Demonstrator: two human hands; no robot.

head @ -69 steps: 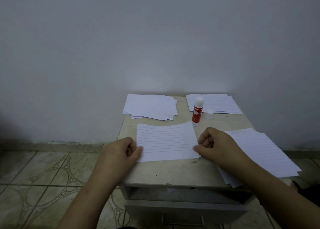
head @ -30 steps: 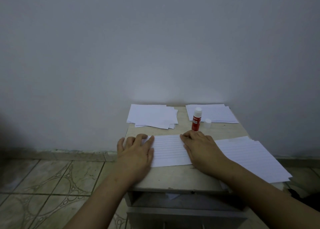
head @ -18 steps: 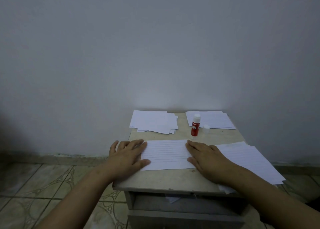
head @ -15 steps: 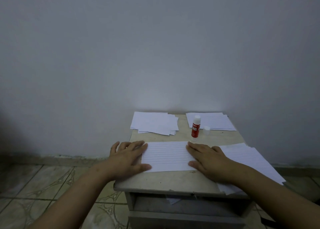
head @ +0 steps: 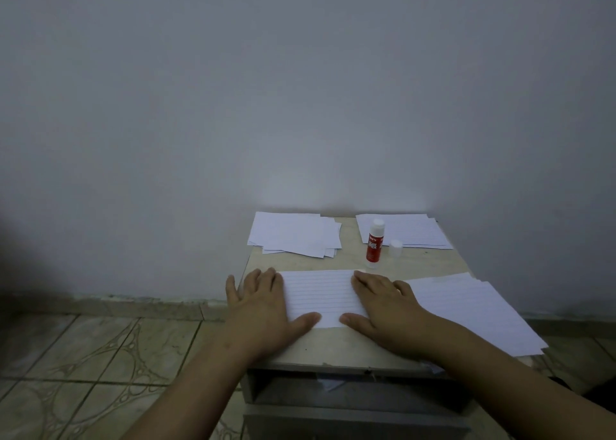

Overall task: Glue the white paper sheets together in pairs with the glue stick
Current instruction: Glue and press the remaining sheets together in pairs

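Fingers [head: 263, 278] flat on lined sheet [head: 320, 294] — both ends.

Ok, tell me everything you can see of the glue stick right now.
The glue stick stands upright on the small table, just beyond the lined sheet's far right corner. Red body with white lettering, whitish top, uncapped; its white cap sits beside it to the right. Neither hand touches it.

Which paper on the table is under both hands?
The lined sheet at the front centre: the left hand and right hand press flat on its ends. The other piles lie untouched.
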